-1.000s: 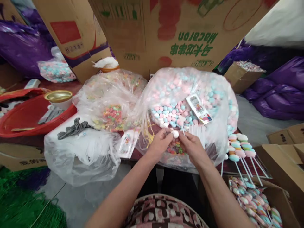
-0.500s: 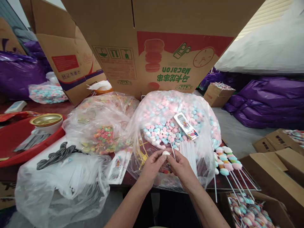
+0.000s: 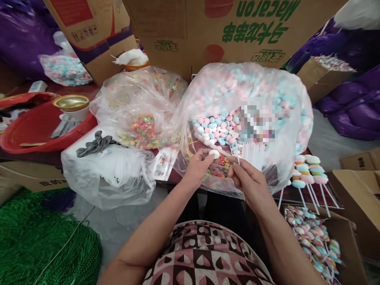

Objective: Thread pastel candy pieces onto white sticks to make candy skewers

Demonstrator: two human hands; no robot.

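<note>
My left hand [image 3: 198,166] pinches a white round candy [image 3: 214,153] between thumb and fingers. My right hand [image 3: 251,182] is closed on a thin white stick [image 3: 229,154] whose tip points at the candy. Both hands hover over the open mouth of a large clear bag [image 3: 267,83] full of pink, blue and white candies [image 3: 218,127]. A bundle of white sticks [image 3: 254,155] lies in the bag just past my right hand.
A second clear bag of colourful candies [image 3: 142,132] sits to the left, beside a white plastic bag [image 3: 107,174] and a red basin [image 3: 38,128]. Finished candy skewers [image 3: 305,172] lie at right above a cardboard box of more skewers [image 3: 314,237]. Big cardboard cartons [image 3: 237,31] stand behind.
The head view tilted up, then back down. My hands have drawn slightly apart; the white candy stays in my left fingers and the stick in my right.
</note>
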